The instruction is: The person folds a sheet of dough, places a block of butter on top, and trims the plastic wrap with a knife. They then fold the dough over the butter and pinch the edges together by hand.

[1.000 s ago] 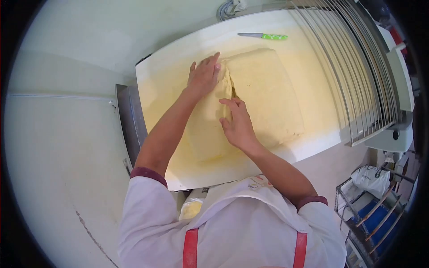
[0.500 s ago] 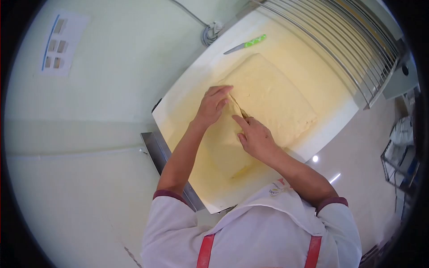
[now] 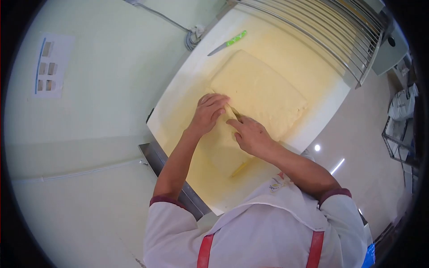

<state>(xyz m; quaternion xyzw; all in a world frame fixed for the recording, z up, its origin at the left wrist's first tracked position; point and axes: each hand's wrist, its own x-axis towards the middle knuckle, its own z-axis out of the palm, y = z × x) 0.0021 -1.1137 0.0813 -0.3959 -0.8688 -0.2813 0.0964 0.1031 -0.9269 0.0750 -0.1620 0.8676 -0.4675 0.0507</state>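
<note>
A broad, pale yellow sheet of dough (image 3: 263,87) lies on the table, with a raised folded edge across its middle. My left hand (image 3: 208,114) is closed, fingers bent over the upper end of this edge. On the other end, my right hand (image 3: 254,135) grips the dough with its fingers curled in. A dark gap shows beside the right fingers; what lies in it is hidden. Near my body, a deeper yellow strip (image 3: 240,169) shows on the dough.
A knife with a green handle (image 3: 228,43) lies beyond the dough. A metal rack of curved bars (image 3: 313,31) overhangs the far right of the white table (image 3: 328,109). A wall with a cable (image 3: 163,17) and a posted sheet (image 3: 50,64) stands on the left.
The view has shifted, so the table and knife appear further left. Both hands have moved slightly toward me relative to the dough, still on the folded edge.
</note>
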